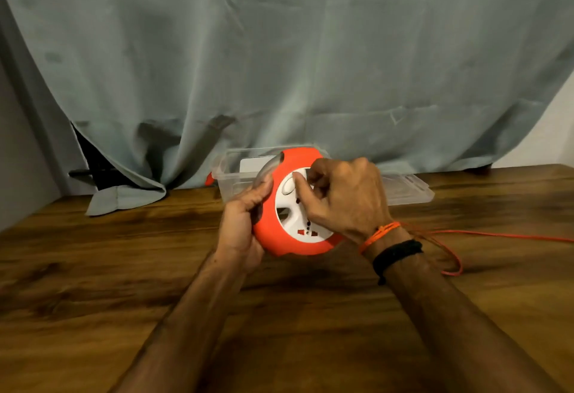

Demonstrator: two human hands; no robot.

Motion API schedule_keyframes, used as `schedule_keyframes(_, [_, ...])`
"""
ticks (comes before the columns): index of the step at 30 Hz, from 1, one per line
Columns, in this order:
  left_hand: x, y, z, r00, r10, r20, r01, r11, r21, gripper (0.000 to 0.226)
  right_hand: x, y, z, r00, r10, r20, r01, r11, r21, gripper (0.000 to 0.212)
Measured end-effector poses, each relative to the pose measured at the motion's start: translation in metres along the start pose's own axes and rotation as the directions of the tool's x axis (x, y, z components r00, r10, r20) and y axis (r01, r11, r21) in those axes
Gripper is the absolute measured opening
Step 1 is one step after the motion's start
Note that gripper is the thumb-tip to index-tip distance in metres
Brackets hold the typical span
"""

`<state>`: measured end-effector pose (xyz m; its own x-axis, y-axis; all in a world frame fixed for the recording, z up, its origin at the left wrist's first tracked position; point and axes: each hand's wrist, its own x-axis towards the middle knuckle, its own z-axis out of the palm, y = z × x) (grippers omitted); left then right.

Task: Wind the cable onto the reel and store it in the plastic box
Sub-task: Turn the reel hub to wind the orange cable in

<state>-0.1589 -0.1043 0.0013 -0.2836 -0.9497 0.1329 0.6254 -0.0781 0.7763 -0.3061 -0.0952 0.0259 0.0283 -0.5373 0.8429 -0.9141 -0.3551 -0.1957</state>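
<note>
at the centre of the frame the left hand (245, 221) curls around the left rim of a round orange plastic cable reel with a white socket face (292, 206), holding it tilted above the brown wooden table (124, 268). the right hand (344, 197) pinches the white winding knob (299, 176) on its face. a thin orange cable (484, 232) trails off to the right edge. just behind the reel sits a clear plastic box (230, 172), its clear lid (407, 187) lying to its right.

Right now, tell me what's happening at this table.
A person is winding an orange cable onto an orange and white reel. The left hand grips the reel's edge, while the right hand pinches the white centre hub. Much of the cable trails loose across the wooden table to the right. The clear plastic box sits open behind the reel, its lid beside it.
</note>
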Motion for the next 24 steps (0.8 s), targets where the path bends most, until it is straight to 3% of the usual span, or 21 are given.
schedule_keyframes(3, [0.002,0.000,0.003,0.999,0.034,0.032,-0.035,0.999,0.034,0.059,0.002,0.001,-0.007,1.000,0.014,0.007,-0.014,0.999,0.031,0.037])
schedule_keyframes(7, [0.003,0.003,-0.001,0.999,0.031,0.025,-0.031,1.000,0.001,0.058,0.002,0.001,-0.006,0.995,-0.075,0.068,0.072,0.996,0.048,0.034])
schedule_keyframes(11, [0.004,0.006,-0.002,1.000,0.023,-0.015,-0.024,0.998,-0.051,0.057,0.003,0.009,-0.012,0.978,-0.166,0.130,0.163,0.986,0.033,0.043])
schedule_keyframes(18, [0.005,0.008,-0.005,0.999,0.013,-0.050,-0.015,0.998,-0.054,0.055,0.003,0.020,-0.019,0.931,-0.165,0.326,0.191,0.980,-0.048,0.062])
schedule_keyframes(24, [0.004,0.009,-0.008,0.997,0.043,-0.056,-0.043,0.999,0.003,0.039,0.000,0.018,-0.012,0.955,-0.161,0.248,0.215,0.955,-0.204,0.062])
